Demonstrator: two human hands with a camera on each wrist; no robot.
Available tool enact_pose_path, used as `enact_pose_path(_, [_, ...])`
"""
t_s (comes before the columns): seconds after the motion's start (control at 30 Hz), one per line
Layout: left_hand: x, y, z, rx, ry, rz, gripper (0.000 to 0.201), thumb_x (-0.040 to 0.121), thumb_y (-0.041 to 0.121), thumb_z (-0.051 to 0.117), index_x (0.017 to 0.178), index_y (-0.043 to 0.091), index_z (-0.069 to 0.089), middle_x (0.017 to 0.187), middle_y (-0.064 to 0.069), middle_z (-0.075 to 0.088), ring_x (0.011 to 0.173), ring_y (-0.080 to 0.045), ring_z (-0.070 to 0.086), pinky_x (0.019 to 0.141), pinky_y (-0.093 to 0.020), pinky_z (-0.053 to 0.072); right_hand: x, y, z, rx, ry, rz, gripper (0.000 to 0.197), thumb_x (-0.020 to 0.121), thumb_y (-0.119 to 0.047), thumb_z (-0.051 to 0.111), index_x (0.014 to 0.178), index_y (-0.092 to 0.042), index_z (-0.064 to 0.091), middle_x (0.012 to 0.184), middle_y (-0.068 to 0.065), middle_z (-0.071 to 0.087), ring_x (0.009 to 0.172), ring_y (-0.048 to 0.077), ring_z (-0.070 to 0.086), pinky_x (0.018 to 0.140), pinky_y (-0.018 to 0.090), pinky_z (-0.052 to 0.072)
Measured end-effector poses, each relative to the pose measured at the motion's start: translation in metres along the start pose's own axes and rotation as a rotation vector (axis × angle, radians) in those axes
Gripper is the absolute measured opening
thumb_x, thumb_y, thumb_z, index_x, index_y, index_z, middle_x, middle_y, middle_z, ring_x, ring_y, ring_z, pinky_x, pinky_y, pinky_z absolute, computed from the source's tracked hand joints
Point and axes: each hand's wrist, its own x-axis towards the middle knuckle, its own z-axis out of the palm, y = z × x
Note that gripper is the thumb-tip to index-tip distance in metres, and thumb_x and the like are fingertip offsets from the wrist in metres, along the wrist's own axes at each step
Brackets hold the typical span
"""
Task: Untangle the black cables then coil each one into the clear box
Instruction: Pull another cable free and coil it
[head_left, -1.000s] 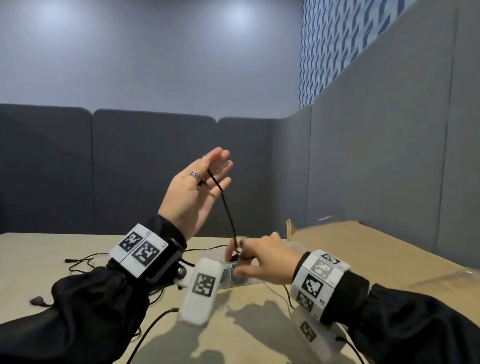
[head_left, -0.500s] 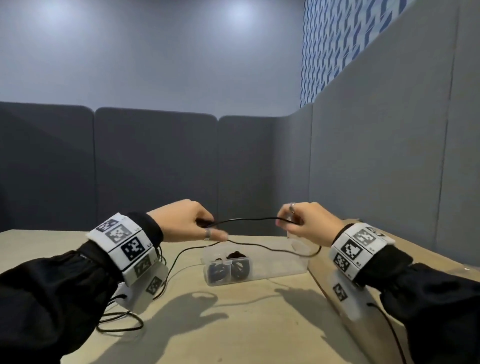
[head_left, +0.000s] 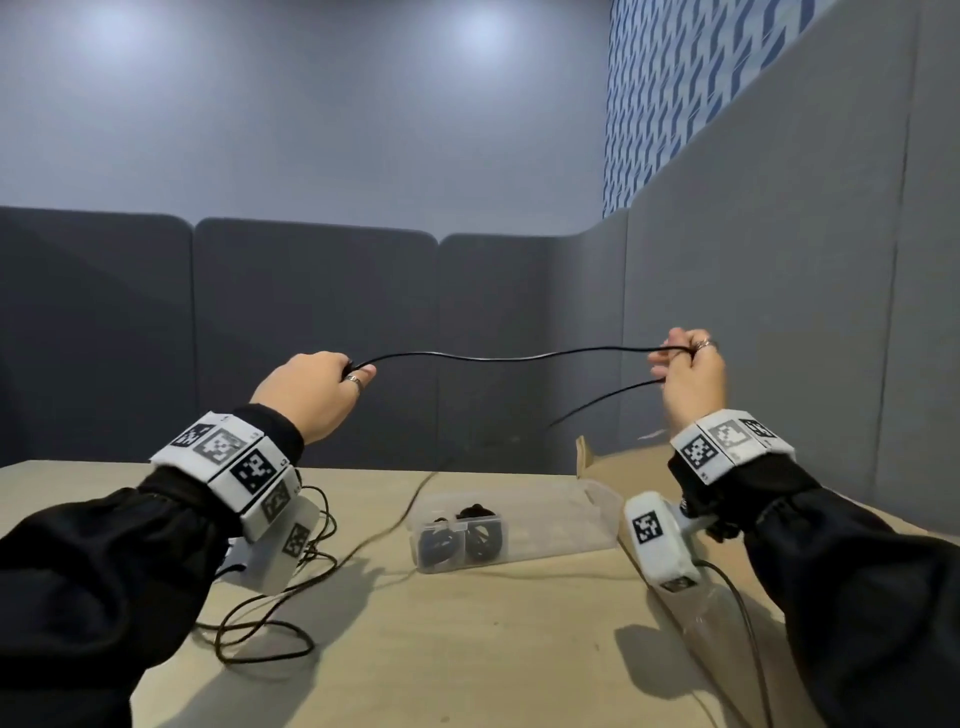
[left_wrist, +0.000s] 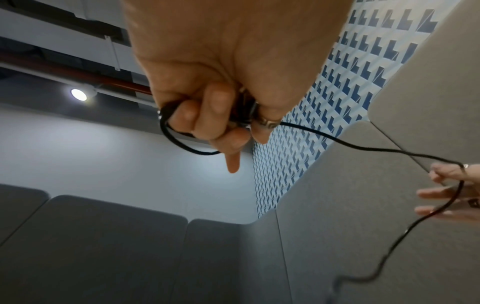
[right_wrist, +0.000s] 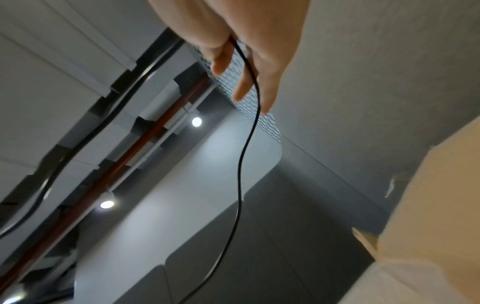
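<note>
Left hand (head_left: 310, 394): we have it raised above the bench, fingers curled tight round one end of the black cable (head_left: 498, 357); in the left wrist view a small loop already hangs round those fingers (left_wrist: 207, 123).
Loose cables (head_left: 270, 597): thin black loops lie tangled on the bench (head_left: 467, 649) below our left wrist, not yet coiled by the look of it.
Black cable: it spans in the air between our two hands in a shallow wave, thin, round and matte, limp enough to sag yet springy enough to hold a kink.
Clear box (head_left: 511, 525): it sits on the bench between our hands and below the span, see-through plastic with low walls, and dark coils already sit in its left end.
Right hand (head_left: 688, 374): the grip is a pinch here, thumb and fingers closed on the cable while the other fingers spread; a free tail drops from it towards the bench.
Cardboard (head_left: 779, 467): a flat brown sheet lies at the right, its corner just behind the box.
How to do it well: we judge this as straightening a length for winding, so keep light tension, feed from the right, lay even turns on the left fingers, and let twist run out through the tail.
</note>
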Motion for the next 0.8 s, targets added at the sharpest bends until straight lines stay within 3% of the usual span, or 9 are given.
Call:
enact_pose_path(0.07, [0.0,-0.001,0.001,-0.005,-0.005,-0.022,0.046,0.098,0.046,0.032,0.091,0.009,0.059,0.081,-0.009,0.061,0.08,-0.029,0.058,0.071,-0.035,0.046,0.006,-0.006,0.003,-0.083,0.099,-0.22,0.034,0.098,-0.006,0.035,0.071,-0.027,0.042,0.091,0.006,0.056,0.083,0.021,0.055,0.077,0.025,0.043])
enact_pose_path(0.13, [-0.001,-0.004,0.003,-0.048,-0.031,-0.055,0.046,0.098,0.044,0.033,0.094,0.009,0.062,0.09,-0.01,0.063,0.089,-0.03,0.059,0.081,-0.037,0.046,0.005,-0.011,0.004,-0.14,-0.007,-0.248,0.03,0.095,-0.003,0.038,0.077,-0.023,0.05,0.086,0.004,0.058,0.081,0.021,0.055,0.075,0.022,0.043])
enact_pose_path(0.23, [-0.003,-0.015,0.004,-0.168,-0.105,-0.125,0.043,0.099,0.042,0.036,0.091,0.012,0.066,0.078,-0.005,0.06,0.088,-0.026,0.059,0.08,-0.034,0.042,-0.014,-0.013,0.005,-0.499,-0.597,-0.152,0.018,0.092,-0.02,0.056,0.075,-0.024,0.06,0.067,-0.003,0.059,0.064,0.016,0.052,0.058,0.023,0.043])
enact_pose_path(0.33, [-0.006,-0.023,0.006,-0.246,-0.17,-0.169,0.045,0.098,0.044,0.036,0.086,0.013,0.066,0.064,-0.003,0.056,0.066,-0.018,0.054,0.067,-0.031,0.039,-0.043,-0.014,0.008,-0.824,-1.223,0.032,0.028,0.087,-0.046,0.059,0.105,-0.024,0.063,0.092,-0.004,0.066,0.081,0.011,0.059,0.07,0.022,0.051])
enact_pose_path(0.43, [-0.008,-0.028,0.004,-0.364,-0.19,-0.219,0.051,0.099,0.045,0.033,0.081,0.01,0.065,0.056,-0.004,0.048,0.054,-0.02,0.045,0.057,-0.029,0.037,-0.067,-0.014,0.032,-0.604,-1.236,0.291,0.057,0.092,-0.061,0.03,0.116,-0.022,0.062,0.112,-0.001,0.066,0.103,0.02,0.061,0.084,0.039,0.053])
enact_pose_path(0.57, [-0.007,-0.049,0.003,-0.432,-0.142,-0.284,0.048,0.1,0.036,0.035,0.084,0.005,0.067,0.057,-0.005,0.052,0.054,-0.02,0.045,0.058,-0.029,0.037,-0.098,-0.009,0.078,-0.393,-1.268,0.54,0.048,0.1,-0.044,0.032,0.122,-0.008,0.056,0.112,0.011,0.066,0.075,0.032,0.068,0.055,0.034,0.056])
enact_pose_path(0.63, [-0.008,-0.062,0.005,-0.402,-0.123,-0.321,0.046,0.1,0.035,0.036,0.084,0.005,0.068,0.069,-0.009,0.06,0.061,-0.021,0.05,0.066,-0.03,0.04,-0.117,-0.001,0.101,-0.634,-1.4,0.389,0.035,0.099,-0.019,0.042,0.133,-0.013,0.044,0.121,0.011,0.062,0.068,0.031,0.069,0.059,0.036,0.059])
enact_pose_path(0.73, [-0.014,-0.074,0.008,-0.208,-0.179,-0.353,0.045,0.099,0.039,0.038,0.081,0.008,0.065,0.068,-0.008,0.058,0.064,-0.021,0.052,0.061,-0.029,0.039,-0.149,0.02,0.138,-0.911,-1.591,0.069,0.051,0.093,-0.005,0.052,0.142,-0.01,0.038,0.137,0.011,0.051,0.07,0.01,0.07,0.063,0.019,0.055])
enact_pose_path(0.8, [-0.018,-0.079,0.011,-0.091,-0.253,-0.371,0.044,0.098,0.041,0.04,0.083,0.007,0.063,0.066,-0.007,0.057,0.056,-0.02,0.051,0.054,-0.027,0.039,-0.17,0.034,0.156,-1.057,-1.689,-0.068,0.05,0.093,-0.012,0.057,0.14,-0.01,0.042,0.137,0.009,0.051,0.087,0.024,0.067,0.069,0.024,0.054])
